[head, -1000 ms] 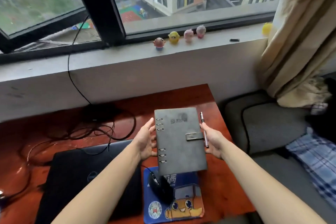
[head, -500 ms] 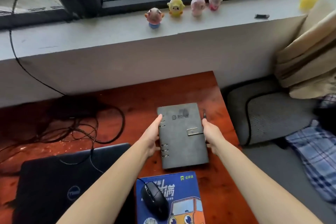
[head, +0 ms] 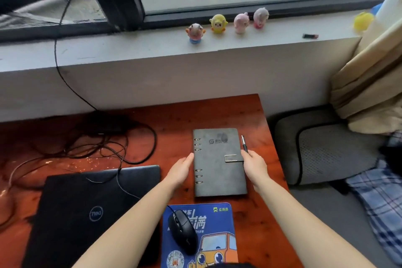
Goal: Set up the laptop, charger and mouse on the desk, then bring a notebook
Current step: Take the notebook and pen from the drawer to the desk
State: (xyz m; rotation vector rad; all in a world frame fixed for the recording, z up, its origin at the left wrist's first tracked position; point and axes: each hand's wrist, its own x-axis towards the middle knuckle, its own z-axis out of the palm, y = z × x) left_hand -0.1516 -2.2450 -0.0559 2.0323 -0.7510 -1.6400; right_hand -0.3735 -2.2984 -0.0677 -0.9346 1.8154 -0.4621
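Observation:
A grey ring-bound notebook (head: 218, 163) with a clasp lies flat on the red-brown desk (head: 217, 113), just beyond the blue mouse pad (head: 219, 217). A pen (head: 244, 143) sits along its right edge. My left hand (head: 180, 171) is beside the spine with fingers straight, only the fingertips touching. My right hand (head: 254, 166) grips the right edge by the clasp and pen. The shut black laptop (head: 91, 209) lies at the left, and the black mouse (head: 182, 231) sits on the pad. Tangled black cables (head: 104, 143) lie behind the laptop; I cannot pick out the charger.
A windowsill (head: 152, 48) with several small toy figures (head: 218, 24) runs behind the desk. A grey cushion (head: 322, 150), plaid fabric (head: 378, 193) and a beige curtain (head: 369, 76) lie to the right of the desk's edge.
The notebook came down from being held above the mouse pad and now lies flat on the desk. My left hand has loosened from its spine.

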